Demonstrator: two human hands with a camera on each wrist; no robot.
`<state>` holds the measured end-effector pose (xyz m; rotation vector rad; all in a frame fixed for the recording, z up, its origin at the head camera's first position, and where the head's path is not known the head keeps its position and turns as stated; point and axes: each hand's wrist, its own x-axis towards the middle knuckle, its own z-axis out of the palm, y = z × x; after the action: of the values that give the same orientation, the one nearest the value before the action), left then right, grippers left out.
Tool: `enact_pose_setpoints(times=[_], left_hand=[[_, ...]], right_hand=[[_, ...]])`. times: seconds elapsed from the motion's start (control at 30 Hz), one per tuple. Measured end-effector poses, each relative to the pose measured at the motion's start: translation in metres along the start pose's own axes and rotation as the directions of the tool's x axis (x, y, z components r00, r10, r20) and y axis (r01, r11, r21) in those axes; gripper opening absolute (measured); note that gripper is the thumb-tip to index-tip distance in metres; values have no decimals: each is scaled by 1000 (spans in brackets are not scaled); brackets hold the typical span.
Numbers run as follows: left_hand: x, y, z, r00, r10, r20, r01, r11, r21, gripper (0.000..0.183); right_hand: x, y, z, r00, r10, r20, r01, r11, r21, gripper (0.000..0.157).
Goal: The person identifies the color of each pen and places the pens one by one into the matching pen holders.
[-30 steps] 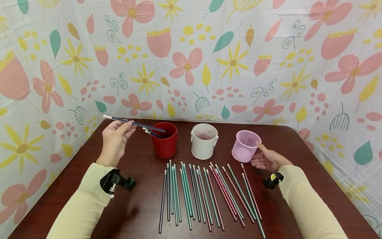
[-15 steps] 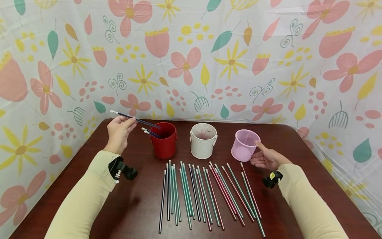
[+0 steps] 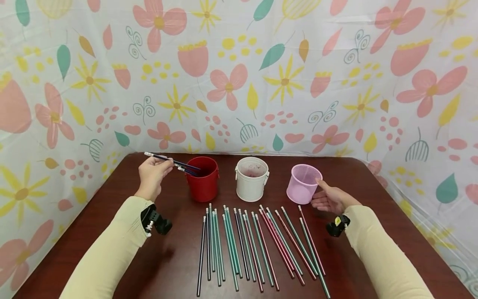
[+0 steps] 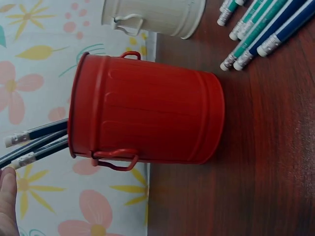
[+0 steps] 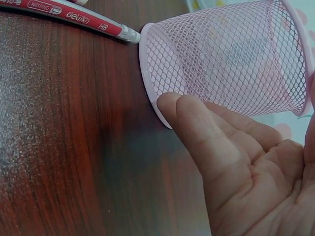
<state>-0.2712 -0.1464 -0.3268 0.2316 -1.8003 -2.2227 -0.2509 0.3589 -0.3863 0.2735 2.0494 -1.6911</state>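
My left hand [image 3: 151, 176] pinches a dark blue pencil [image 3: 160, 157], its white eraser end up and left. The lower end points over the mouth of the red bucket [image 3: 203, 187]. Two more dark blue pencils [image 3: 189, 171] lean out of that bucket, close to my fingertips. In the left wrist view, one fingertip [image 4: 8, 182] shows beside the pencils. At the right stands a pink mesh pen holder [image 3: 303, 187], upright on the table. My right hand [image 3: 332, 200] touches its side with fairly straight fingers [image 5: 192, 115], thumb at the rim.
Between the red bucket and the pen holder stands a white bucket [image 3: 252, 182]. A row of green, red and dark blue pencils [image 3: 257, 249] lies across the front of the brown table [image 3: 168, 265]. Patterned cloth [image 3: 239, 83] hangs behind the table.
My left hand has moved right and slightly down, carrying the dark blue pencil's lower end to the red bucket's mouth. The right hand stays at the pink pen holder.
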Motion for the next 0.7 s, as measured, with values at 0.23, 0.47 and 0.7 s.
enact_pose_setpoints(times=[0.23,0.47,0.7], left_hand=[[4,-5,-1,999,40,-18,-37,989,144,24],[6,-16,-1,998,-8,-57,18,985,172,38],[5,-19,4,997,-72,-34,78,972,221,39]], right_hand=[[2,0,1,1000,9,7,-9,1000,23,95],[2,1,1,1000,9,10,-10,1000,28,95],[3,1,1,1000,6,16,-7,999,34,93]])
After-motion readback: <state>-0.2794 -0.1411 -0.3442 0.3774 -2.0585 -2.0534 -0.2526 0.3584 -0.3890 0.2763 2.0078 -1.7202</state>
